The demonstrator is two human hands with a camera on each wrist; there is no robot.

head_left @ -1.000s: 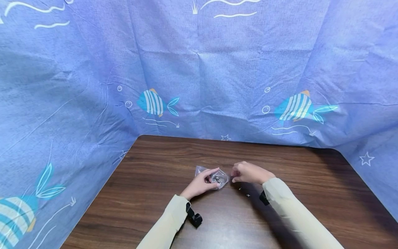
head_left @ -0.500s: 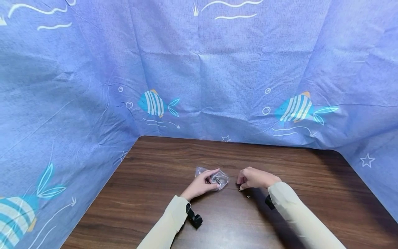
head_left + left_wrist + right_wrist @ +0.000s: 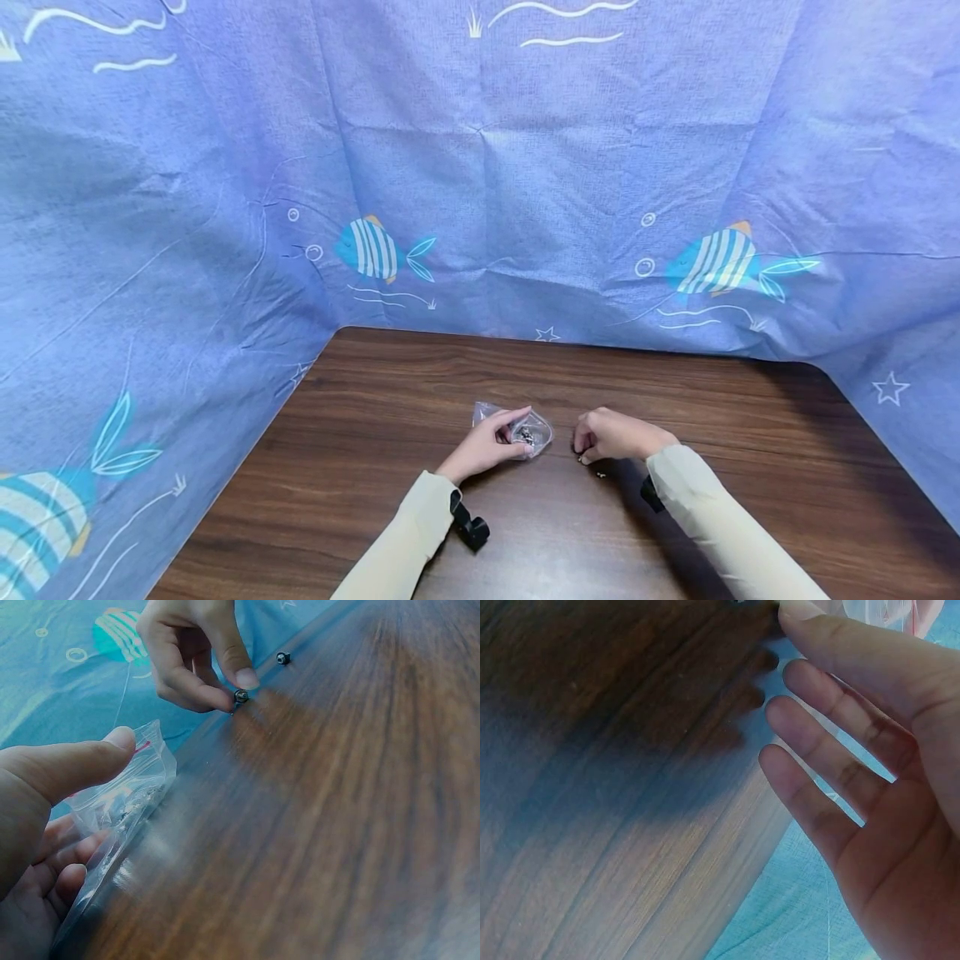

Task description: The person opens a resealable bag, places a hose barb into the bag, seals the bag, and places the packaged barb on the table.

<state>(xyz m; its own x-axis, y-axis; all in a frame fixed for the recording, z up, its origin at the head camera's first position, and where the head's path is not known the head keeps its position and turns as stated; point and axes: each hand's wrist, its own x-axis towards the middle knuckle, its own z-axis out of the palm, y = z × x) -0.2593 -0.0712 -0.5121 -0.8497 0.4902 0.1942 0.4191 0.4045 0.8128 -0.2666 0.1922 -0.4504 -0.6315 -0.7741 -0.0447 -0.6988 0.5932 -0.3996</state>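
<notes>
Dark wood-grain table [image 3: 390, 375], wrinkled blue cloth [image 3: 555, 183], printed striped fish [image 3: 373, 248]

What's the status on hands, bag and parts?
Left hand holds bag, parts inside. Right hand pinches one part. Second part loose on table. No obstacle seen between right hand and bag.

The left hand's grip [image 3: 487, 446] hides part of the clear bag [image 3: 542, 432], whose small contents [image 3: 527, 436] are too tiny to tell in the head view and blurred through the bag in the left wrist view; the small piece [image 3: 241, 696] pinched in the right hand's grip [image 3: 618, 433] and the second piece [image 3: 283, 658] on the surface [image 3: 540, 558] are too small to identify. In the right wrist view the thumb [image 3: 847, 645] hides most of the index finger; the top edge crops the bag; the head view's bottom edge cuts off both sleeves [image 3: 393, 542]; its left edge slices a printed fish [image 3: 41, 517].
</notes>
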